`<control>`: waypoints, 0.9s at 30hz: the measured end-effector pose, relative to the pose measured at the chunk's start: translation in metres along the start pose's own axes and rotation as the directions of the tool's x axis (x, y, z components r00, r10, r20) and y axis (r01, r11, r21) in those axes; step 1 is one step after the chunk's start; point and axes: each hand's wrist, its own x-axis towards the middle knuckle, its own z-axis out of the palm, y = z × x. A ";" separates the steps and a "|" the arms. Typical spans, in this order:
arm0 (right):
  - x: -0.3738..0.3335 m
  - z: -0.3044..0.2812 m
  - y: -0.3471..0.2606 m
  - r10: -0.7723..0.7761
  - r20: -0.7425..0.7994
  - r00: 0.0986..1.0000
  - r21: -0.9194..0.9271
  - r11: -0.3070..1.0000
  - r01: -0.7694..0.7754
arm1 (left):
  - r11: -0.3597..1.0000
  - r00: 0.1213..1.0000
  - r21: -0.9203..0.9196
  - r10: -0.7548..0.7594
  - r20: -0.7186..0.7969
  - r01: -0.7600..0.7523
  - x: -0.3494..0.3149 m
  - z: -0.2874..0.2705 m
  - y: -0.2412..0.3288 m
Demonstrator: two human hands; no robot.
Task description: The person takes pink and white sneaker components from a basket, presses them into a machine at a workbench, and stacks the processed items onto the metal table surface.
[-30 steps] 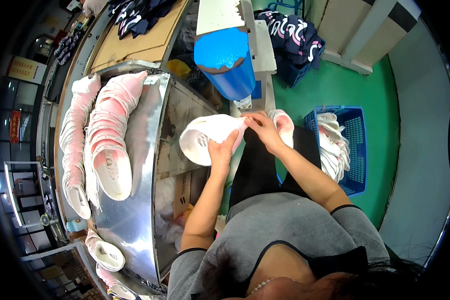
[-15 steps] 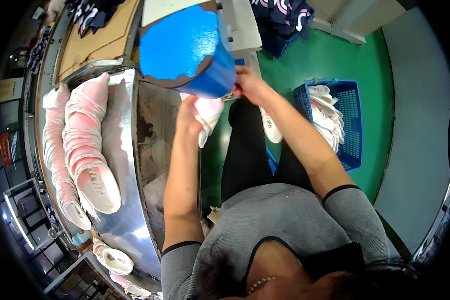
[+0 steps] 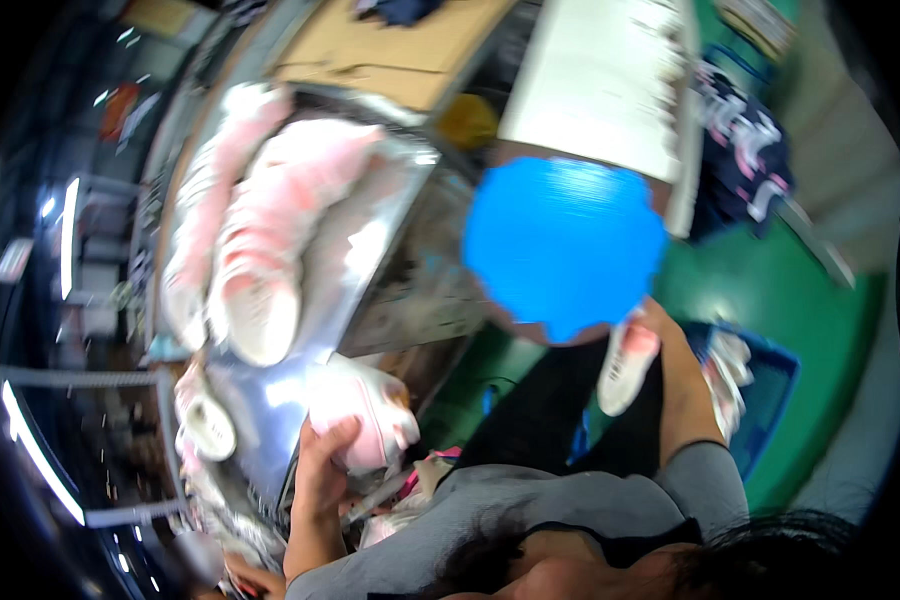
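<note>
At the lower left, my left hand [image 3: 325, 460] is closed on a pink and white shoe upper [image 3: 355, 405], its thumb across the fabric, over the edge of the metal table. My right hand [image 3: 652, 322] is at the near right edge of a blue-topped machine head [image 3: 565, 245], which hides its fingers. Just below that hand hangs another shoe piece [image 3: 625, 368], white with a pink end; whether my fingers grip it cannot be seen. Motion blurs much of the picture.
Two long rows of nested pink and white shoe uppers [image 3: 260, 260] lie on the shiny metal table [image 3: 365, 240]. More uppers [image 3: 206, 425] lie nearer. A blue basket [image 3: 770, 400] with white shoe pieces stands on the green floor at right. Dark fabric pieces [image 3: 745, 150] are piled beyond.
My left hand has moved left and nearer to me with the upper, away from the machine. My right hand stays beside the machine. The whole view has swung to the left.
</note>
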 end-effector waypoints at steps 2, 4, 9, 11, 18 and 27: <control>0.001 0.012 -0.007 0.021 -0.050 0.999 -0.072 0.997 -0.025 | 0.968 0.916 0.006 0.239 -0.321 -0.251 0.007 -0.008 0.001; -0.003 -0.035 -0.083 0.219 -0.068 0.973 -0.131 0.965 -0.227 | 0.910 0.717 0.091 0.377 -0.586 -0.404 0.038 -0.089 -0.039; -0.033 -0.124 -0.153 0.198 -0.380 0.904 -0.136 0.954 -0.266 | 0.817 0.624 0.149 0.530 -0.574 -0.557 0.197 -0.172 -0.055; -0.051 -0.153 -0.188 0.227 -0.560 0.796 -0.069 0.946 -0.318 | 0.822 0.657 0.055 0.491 -0.571 -0.566 0.237 -0.151 -0.011; -0.086 -0.149 -0.334 0.234 -0.491 0.839 0.488 0.872 0.042 | 0.490 0.317 0.559 0.868 -0.382 -0.669 0.259 -0.223 -0.026; -0.084 -0.096 -0.416 0.311 -0.671 0.674 0.431 0.902 0.013 | 0.976 0.650 -0.060 0.184 0.737 -0.208 0.006 0.092 -0.125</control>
